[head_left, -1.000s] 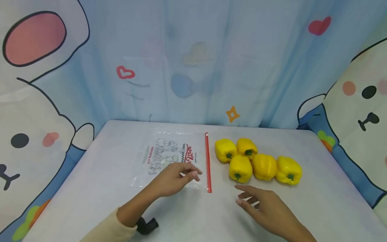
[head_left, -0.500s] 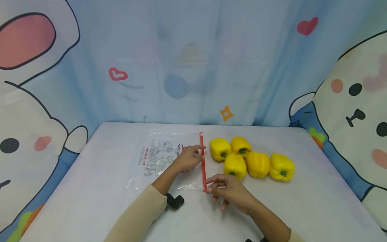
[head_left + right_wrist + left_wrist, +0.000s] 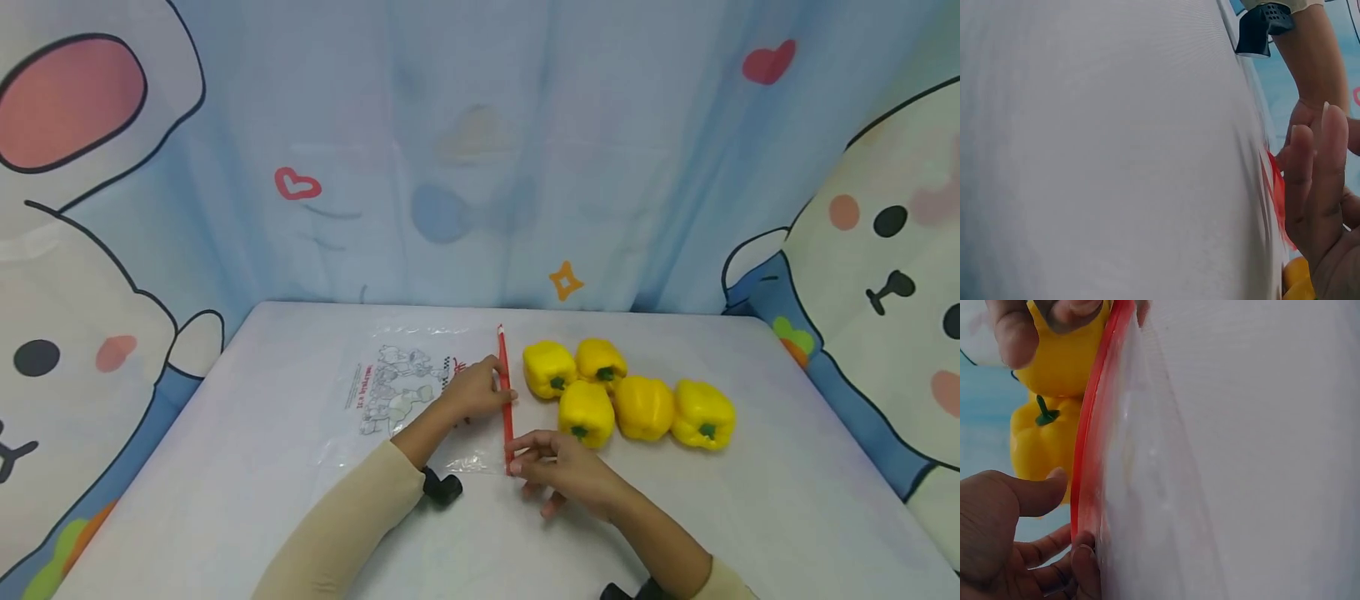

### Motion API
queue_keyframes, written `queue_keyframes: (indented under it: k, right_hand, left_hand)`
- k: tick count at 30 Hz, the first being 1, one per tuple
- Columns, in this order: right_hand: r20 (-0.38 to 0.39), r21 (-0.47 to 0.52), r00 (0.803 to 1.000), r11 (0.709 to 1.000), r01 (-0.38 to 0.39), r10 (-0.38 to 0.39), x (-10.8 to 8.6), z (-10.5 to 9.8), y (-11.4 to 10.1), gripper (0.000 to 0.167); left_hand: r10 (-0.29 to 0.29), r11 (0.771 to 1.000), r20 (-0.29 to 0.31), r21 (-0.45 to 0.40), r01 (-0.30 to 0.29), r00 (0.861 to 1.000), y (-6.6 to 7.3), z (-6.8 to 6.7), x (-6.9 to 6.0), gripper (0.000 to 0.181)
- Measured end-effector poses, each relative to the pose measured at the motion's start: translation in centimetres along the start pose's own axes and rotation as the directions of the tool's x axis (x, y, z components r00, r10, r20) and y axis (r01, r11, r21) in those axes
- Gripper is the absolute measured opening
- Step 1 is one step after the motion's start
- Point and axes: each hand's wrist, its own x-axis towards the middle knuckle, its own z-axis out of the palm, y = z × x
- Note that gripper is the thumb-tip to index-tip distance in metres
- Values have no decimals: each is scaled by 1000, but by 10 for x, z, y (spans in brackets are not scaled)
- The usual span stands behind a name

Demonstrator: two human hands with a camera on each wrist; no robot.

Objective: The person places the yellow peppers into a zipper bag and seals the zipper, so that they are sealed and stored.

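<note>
The bag [image 3: 408,398] lies left of its red strip [image 3: 507,427], which runs near to far, slightly raised. The left hand [image 3: 474,393] curls over the strip's middle; the right hand [image 3: 566,473] appears to pinch its near end. Right of the strip sit five peppers [image 3: 643,408], the right hand nearer them.

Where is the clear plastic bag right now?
In the head view, the bag lies on the white table, left of the yellow peppers, the left hand at its red strip.
</note>
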Motion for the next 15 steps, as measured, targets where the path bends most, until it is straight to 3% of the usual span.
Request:
queue_keyframes:
  k: [3,8,15]
  right_hand:
    - [-25,30,999,999,20,-19,4,0,1,41]
    - [-55,69,997,996,49,-45,11,-1,-1,42]
    - [-90,-77,996,997,4,-11,22,4,-2,53]
  left_hand:
    - [-16,1000,3,-23,16,1000,-1,0,0,48]
    - [-3,1000,32,28,3,999,2,2,1,59]
    - [-25,1000,20,-11,25,999,2,4,0,59]
